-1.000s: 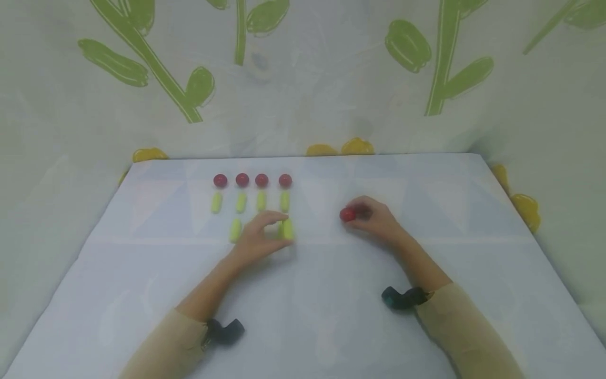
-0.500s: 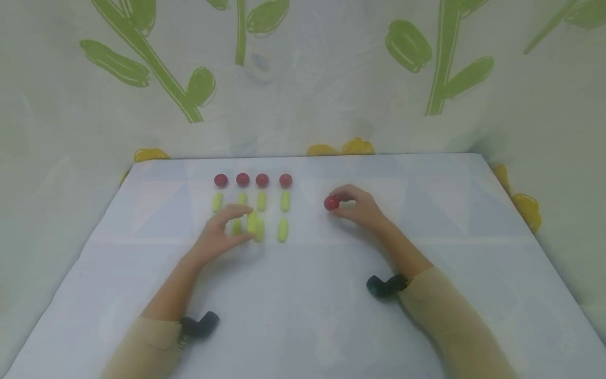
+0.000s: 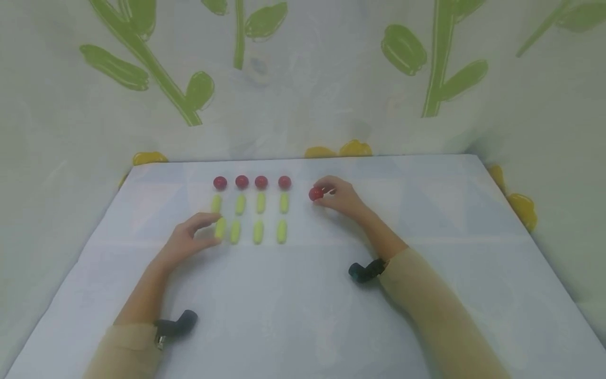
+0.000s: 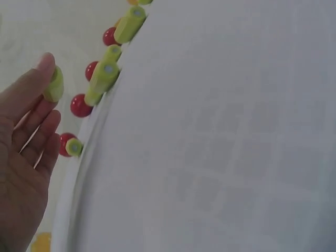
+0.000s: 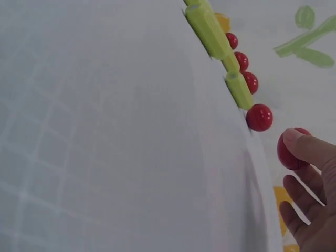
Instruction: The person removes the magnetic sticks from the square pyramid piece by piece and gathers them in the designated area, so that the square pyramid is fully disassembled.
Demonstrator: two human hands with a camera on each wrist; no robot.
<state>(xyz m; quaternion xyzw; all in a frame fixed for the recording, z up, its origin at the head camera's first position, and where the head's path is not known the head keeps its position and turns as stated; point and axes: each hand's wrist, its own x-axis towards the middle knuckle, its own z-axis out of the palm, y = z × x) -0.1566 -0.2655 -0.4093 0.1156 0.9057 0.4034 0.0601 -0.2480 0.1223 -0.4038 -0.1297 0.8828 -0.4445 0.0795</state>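
Observation:
Between the thumb and fingers of my left hand (image 3: pixel 182 243) is a short yellow-green stick (image 3: pixel 220 229), at the left end of the nearer row of similar sticks (image 3: pixel 258 231). The left wrist view shows this held stick (image 4: pixel 55 86) raised off the table. My right hand (image 3: pixel 344 200) pinches a shiny red ball (image 3: pixel 315 194), to the right of a back row of red balls (image 3: pixel 261 182). In the right wrist view the held ball (image 5: pixel 287 153) is apart from the nearest resting ball (image 5: pixel 259 117). A second row of yellow-green sticks (image 3: pixel 261 202) lies just in front of the balls.
The white table (image 3: pixel 303 305) ends at a back edge against a pale wall (image 3: pixel 303 105) with green leaf patterns and yellow shapes. Dark wrist-worn devices sit on the left wrist (image 3: pixel 176 323) and right wrist (image 3: pixel 366 271), by the beige sleeves.
My left hand has moved left with its stick, from the right end of the nearer row to its left end. My right hand has carried the red ball left and farther back.

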